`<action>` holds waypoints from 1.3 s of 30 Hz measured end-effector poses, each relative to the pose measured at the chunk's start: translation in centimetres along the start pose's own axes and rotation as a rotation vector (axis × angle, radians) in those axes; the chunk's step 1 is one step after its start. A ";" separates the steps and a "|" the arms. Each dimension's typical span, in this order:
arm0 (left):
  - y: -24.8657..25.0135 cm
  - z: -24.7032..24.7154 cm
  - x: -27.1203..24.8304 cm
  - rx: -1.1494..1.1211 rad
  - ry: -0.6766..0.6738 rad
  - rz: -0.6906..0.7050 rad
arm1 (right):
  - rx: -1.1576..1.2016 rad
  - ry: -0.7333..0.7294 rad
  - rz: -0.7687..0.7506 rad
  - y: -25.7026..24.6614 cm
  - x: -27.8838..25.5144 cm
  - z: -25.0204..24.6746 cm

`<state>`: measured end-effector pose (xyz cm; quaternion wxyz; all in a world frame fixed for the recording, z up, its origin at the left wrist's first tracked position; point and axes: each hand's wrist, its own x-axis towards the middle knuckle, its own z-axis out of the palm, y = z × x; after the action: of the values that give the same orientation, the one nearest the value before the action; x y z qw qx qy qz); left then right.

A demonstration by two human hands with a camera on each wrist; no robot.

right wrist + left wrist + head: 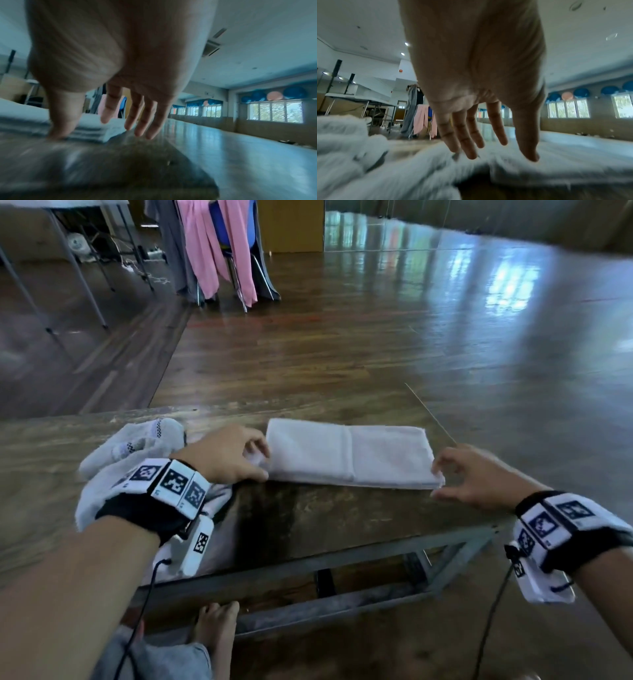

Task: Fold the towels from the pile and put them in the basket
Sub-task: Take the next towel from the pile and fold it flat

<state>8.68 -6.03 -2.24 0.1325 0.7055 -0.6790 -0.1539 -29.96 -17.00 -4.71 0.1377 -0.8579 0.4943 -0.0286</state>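
Note:
A white towel (346,453), folded into a long rectangle, lies flat on the wooden table (308,515). My left hand (262,463) is at its left end, and in the left wrist view the fingers (471,148) reach straight down onto the towel (565,155). My right hand (438,481) is at the towel's right front corner, spread, gripping nothing. In the right wrist view the thumb (58,129) touches the table beside the stacked towel layers (92,129). A pile of unfolded white towels (137,446) lies under and behind my left wrist. No basket is in view.
The table's right edge and metal frame (342,559) are close to my right hand. My bare foot (215,625) rests below the frame. A chair draped with pink and grey cloths (222,251) and folding tables (68,251) stand far left on the shiny wooden floor.

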 end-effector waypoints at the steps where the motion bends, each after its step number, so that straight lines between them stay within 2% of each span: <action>1: -0.3 0.9 0.1 0.011 -0.072 -0.068 | -0.037 -0.044 0.029 0.1 -0.1 0.8; 2: -0.7 1.6 0.2 0.009 -0.078 -0.117 | -0.024 -0.031 0.046 0.1 -0.1 1.4; 4: -0.9 2.6 0.7 -0.004 0.007 -0.201 | 0.034 0.064 0.056 -0.2 0.1 2.4; 6: -0.8 3.3 1.2 -0.010 0.043 -0.286 | -0.005 0.118 0.078 -0.5 0.4 3.1; 10: -0.3 3.9 1.2 0.008 -0.015 -0.379 | -0.058 0.161 0.106 -0.9 0.5 3.7; 13: -0.1 3.6 1.4 -0.013 -0.010 -0.389 | -0.097 0.220 0.114 -1.2 0.5 2.9; 16: -0.1 3.2 1.6 -0.042 0.024 -0.421 | -0.131 0.164 0.176 -1.7 0.3 1.8; 19: -0.3 3.4 1.7 -0.088 -0.012 -0.466 | -0.151 0.097 0.210 -2.3 0.2 1.2; 22: -0.4 4.3 1.9 -0.067 0.016 -0.467 | -0.127 0.072 0.062 -3.4 0.5 1.6; 26: 0.2 5.3 2.2 0.065 0.102 -0.423 | -0.006 -0.108 -0.139 -6.2 0.9 3.0; 30: 1.4 5.6 2.2 0.148 0.141 -0.425 | -0.041 -0.124 -0.133 -8.2 1.2 4.3; 36: 1.8 4.3 2.3 -0.052 -0.046 -0.521 | -0.023 -0.135 -0.173 -9.0 0.2 4.4; 37: 1.8 4.0 2.2 -0.061 -0.046 -0.519 | -0.015 -0.140 -0.180 -9.0 -0.1 4.5; 39: 2.0 3.3 2.1 -0.080 0.036 -0.494 | 0.035 -0.144 -0.188 -8.8 -0.7 4.5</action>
<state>5.61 -8.17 -4.59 0.1305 0.8470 -0.4768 -0.1958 -22.10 -11.25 -6.68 0.1845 -0.8976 0.4001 0.0119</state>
